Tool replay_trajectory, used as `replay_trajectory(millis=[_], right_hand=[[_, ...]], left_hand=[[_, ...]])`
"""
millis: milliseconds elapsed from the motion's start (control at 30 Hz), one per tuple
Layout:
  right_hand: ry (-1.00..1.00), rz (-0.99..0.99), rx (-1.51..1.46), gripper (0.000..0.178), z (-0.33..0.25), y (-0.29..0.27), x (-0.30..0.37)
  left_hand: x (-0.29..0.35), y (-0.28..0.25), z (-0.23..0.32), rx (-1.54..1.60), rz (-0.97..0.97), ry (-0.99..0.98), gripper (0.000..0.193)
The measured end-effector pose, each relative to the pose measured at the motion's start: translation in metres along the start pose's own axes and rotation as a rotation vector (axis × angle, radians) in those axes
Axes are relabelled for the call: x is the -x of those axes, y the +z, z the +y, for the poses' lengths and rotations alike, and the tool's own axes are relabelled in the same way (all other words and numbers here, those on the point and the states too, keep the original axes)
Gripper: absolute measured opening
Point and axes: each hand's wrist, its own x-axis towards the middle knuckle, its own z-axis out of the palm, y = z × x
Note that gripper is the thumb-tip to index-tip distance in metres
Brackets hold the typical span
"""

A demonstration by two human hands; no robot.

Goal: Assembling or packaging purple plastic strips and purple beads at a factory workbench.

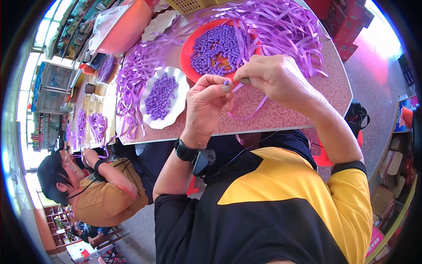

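Observation:
Over the table's front part my two hands meet fingertip to fingertip. My left hand (pixel 206 101) is closed, pinching a small purple bead (pixel 226 82) between thumb and forefinger. From the bead a thin needle (pixel 233 81) runs into the pinched fingers of my right hand (pixel 277 77). A purple ribbon (pixel 259 105) hangs below the right fingers and curls onto the tabletop; where its upper end is fixed is hidden. Just beyond my hands lies a red-orange plate (pixel 186 59) of purple beads (pixel 217 46). Left of my left hand, a white scalloped dish (pixel 173 115) holds more purple beads (pixel 160 97).
Purple ribbons (pixel 285 33) heap over the table's (pixel 290 112) far right, with more along its left side. A pink-orange tub (pixel 123 31) and a yellow basket (pixel 193 5) stand at the back. At left a person (pixel 105 180) handles ribbon. Red boxes (pixel 347 31) stand beyond the right edge.

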Motion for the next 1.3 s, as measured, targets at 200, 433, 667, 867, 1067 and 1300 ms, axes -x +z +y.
replay_trajectory(millis=[200, 433, 667, 867, 1067, 1300], right_hand=[[0.019, -0.014, -0.024, 0.02, -0.001, -0.001, -0.001], [0.029, 0.017, -0.057, 0.021, 0.001, 0.0, -0.002], [0.019, -0.038, 0.03, 0.021, -0.003, -0.006, -0.001], [-0.012, 0.02, 0.043, 0.024, 0.0, -0.001, 0.0], [0.216, 0.006, -0.162, 0.025, -0.006, -0.006, -0.006], [0.37, 0.077, -0.335, 0.022, -0.006, -0.006, -0.006]], left_hand=[[-0.002, -0.004, -0.004, 0.084, -0.063, 0.049, 0.009], [-0.003, -0.007, -0.005, 0.137, -0.079, 0.064, 0.01], [-0.004, -0.006, -0.004, 0.084, -0.066, 0.085, 0.009], [-0.007, 0.0, 0.006, -0.085, -0.064, 0.058, 0.01], [-0.01, 0.013, 0.011, 0.016, -0.055, 0.046, 0.01], [-0.013, 0.038, -0.003, 0.159, -0.053, 0.017, 0.015]])
